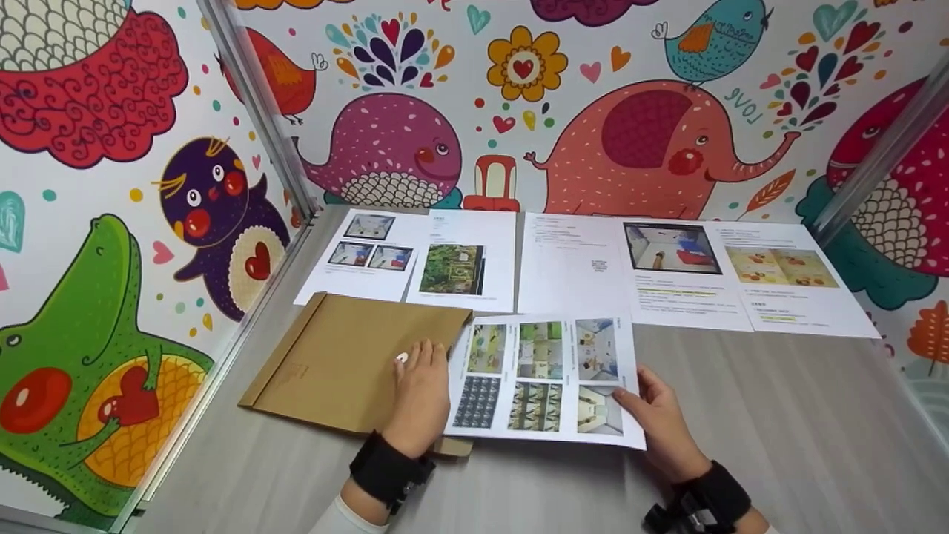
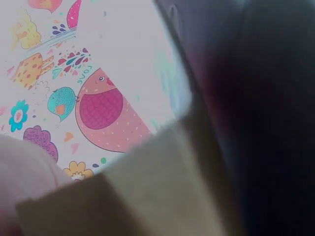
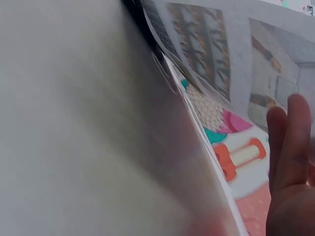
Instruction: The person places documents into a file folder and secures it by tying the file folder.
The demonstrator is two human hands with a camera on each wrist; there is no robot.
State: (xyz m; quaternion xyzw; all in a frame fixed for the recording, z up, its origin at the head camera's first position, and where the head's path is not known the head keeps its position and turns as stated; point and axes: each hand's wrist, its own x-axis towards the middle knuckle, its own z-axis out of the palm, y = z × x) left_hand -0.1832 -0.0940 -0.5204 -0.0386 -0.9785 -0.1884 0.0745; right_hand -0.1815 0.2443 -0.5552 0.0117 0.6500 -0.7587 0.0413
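Observation:
My left hand (image 1: 422,393) rests with its fingers extended on a brown cardboard envelope (image 1: 348,356), near the envelope's right edge. At the right edge of a printed sheet (image 1: 498,360) bearing several small pictures, my right hand (image 1: 663,423) pinches the paper, thumb on top and the other fingers behind. The sheet's left side meets the envelope's right end; whether part of it lies inside cannot be told. In the left wrist view a blurred cardboard edge (image 2: 157,182) crosses the lower part. Fingers (image 3: 290,147) stand behind the curved paper in the right wrist view.
Several printed sheets lie in a row along the back of the grey table (image 1: 808,415), among them one with a garden photo (image 1: 448,268) and one with two yellow pictures (image 1: 778,267). Cartoon-patterned wall panels (image 1: 511,119) enclose the back and sides.

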